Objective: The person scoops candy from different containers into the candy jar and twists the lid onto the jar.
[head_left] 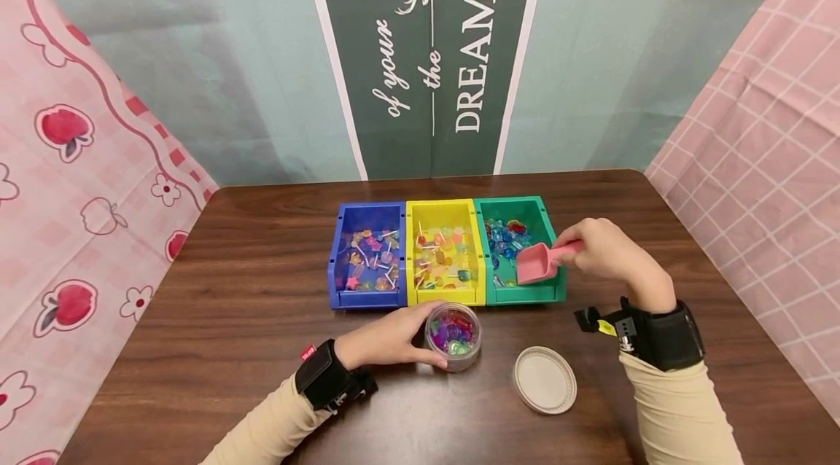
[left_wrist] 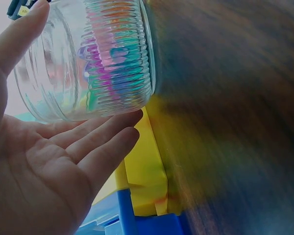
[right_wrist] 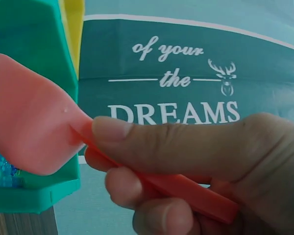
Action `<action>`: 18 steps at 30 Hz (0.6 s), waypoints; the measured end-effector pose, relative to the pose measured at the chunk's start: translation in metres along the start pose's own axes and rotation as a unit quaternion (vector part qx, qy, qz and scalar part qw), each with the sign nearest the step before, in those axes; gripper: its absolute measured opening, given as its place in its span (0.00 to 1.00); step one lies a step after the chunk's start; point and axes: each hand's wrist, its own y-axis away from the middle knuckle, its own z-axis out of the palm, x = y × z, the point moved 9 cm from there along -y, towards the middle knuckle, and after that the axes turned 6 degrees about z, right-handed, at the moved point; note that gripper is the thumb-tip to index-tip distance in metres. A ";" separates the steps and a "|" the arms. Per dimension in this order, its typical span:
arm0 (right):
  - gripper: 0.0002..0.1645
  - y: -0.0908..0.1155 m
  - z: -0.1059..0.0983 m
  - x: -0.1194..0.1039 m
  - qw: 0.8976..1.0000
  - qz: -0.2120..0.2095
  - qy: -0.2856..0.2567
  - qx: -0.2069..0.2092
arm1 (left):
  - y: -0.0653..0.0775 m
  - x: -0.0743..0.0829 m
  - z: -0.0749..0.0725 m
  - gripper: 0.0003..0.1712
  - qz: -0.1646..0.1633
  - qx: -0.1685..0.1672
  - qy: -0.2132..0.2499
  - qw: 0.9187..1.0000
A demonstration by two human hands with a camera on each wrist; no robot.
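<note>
A: Hands, quick?
B: Right hand (head_left: 604,250) grips the handle of a pink plastic scoop (head_left: 534,264), thumb laid along it; left hand (head_left: 394,337) holds a round clear ridged jar (head_left: 467,361), thumb on near side, fairly straight fingers on far side

A: Scoop where?
B: Over the right front part of an open green plastic bin (head_left: 525,295); can't tell if it touches the translucent coloured pieces (head_left: 502,235) in there. None seen on its bowl

A: What could go wrong?
B: My guess, the scoop catches the bin's right wall, being so near it, and flicks pieces out. Jar could tip or slide if bumped, hold looks light; it's uncovered, so it'd spill

A: Scoop direction?
B: Bowl points to the person's left and slightly toward them; long axis mostly left-right, handle end rising right into the hand

A: Around it?
B: Yellow plastic bin (head_left: 449,297) beside the green, then blue plastic bin (head_left: 367,299), small pieces in both. Round off-white lid (head_left: 545,380) lies right of the jar, apart, on the brown wood-grain table (head_left: 230,268)
</note>
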 end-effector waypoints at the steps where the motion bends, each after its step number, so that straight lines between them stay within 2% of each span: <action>1: 0.04 -0.001 0.000 0.000 1.000 -0.002 0.005 -0.003 | 0.000 0.000 0.000 0.47 0.000 0.000 0.000 1.000; 7: 0.03 -0.010 0.007 -0.002 1.000 -0.014 0.016 -0.022 | 0.000 0.000 -0.001 0.46 0.002 0.000 0.002 1.000; 18: 0.08 -0.020 0.020 0.007 0.997 0.006 0.001 -0.071 | 0.000 0.001 -0.001 0.47 0.010 0.001 -0.006 1.000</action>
